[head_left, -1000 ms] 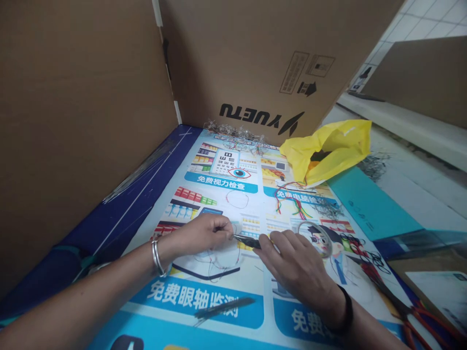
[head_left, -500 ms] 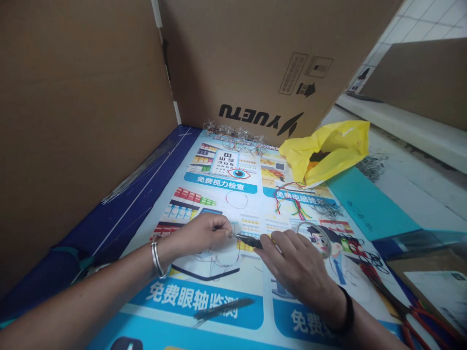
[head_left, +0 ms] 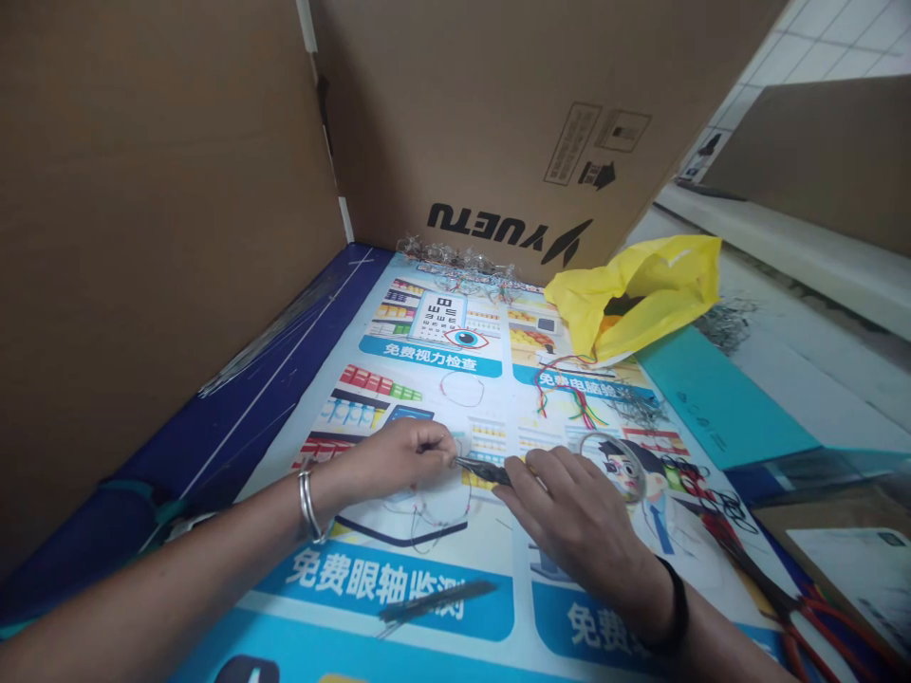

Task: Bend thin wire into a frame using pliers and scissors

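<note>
My right hand [head_left: 576, 503] is closed around a pair of dark-handled pliers [head_left: 487, 470], whose narrow metal tip points left. The tip meets the fingertips of my left hand [head_left: 409, 453], which pinch a thin wire. Under them hangs a fine wire loop [head_left: 441, 522] with small reddish beads, over the printed sheet [head_left: 491, 526]; the exact grip at the tip is too small to make out. Beyond my hands lies another thin loop [head_left: 461, 389]. A bundle of short dark wires [head_left: 437, 602] rests nearer to me.
A clear tape roll [head_left: 633, 479], black cords [head_left: 712, 489] and red-handled scissors [head_left: 811, 617] lie to the right. Behind them are coloured threads [head_left: 569, 398], a yellow bag [head_left: 633, 294] and a wire tangle [head_left: 455, 258]. Cardboard walls [head_left: 462, 114] close off the back and left.
Both hands stay almost in place; the left has shifted very slightly right, and the pliers' tip remains at its fingertips. The beaded loop below has moved a little.
</note>
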`<state>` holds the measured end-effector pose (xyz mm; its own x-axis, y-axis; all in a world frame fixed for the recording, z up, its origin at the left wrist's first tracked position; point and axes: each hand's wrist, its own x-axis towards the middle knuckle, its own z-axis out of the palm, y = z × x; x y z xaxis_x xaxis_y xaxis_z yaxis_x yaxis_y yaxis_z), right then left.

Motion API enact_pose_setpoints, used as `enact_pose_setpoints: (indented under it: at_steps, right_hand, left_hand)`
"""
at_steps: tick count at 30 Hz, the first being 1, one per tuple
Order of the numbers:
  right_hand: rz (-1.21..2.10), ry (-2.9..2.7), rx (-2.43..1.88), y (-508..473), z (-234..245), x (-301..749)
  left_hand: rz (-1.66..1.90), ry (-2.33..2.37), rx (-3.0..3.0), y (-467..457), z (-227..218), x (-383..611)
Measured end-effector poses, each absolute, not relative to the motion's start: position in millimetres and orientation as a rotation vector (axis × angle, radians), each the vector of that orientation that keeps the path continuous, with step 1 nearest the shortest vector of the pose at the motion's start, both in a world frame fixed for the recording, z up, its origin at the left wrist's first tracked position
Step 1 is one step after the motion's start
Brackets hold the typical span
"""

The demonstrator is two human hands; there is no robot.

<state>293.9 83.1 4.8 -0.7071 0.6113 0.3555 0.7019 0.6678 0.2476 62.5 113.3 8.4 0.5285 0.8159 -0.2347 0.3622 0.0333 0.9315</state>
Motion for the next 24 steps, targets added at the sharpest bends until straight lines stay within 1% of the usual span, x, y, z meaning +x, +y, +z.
enact_pose_setpoints:
  at_steps: [16, 24]
  right_hand:
    - [-0.569, -2.663, -1.048, 84.9, 5.5, 295.5]
    - [-0.476, -2.645, -1.067, 84.0, 1.4, 293.1]
  left_hand:
    - [0.456, 1.036, 1.546, 114.0, 5.3, 61.7]
    - [0.43, 1.004, 1.574, 113.9, 0.6, 62.3]
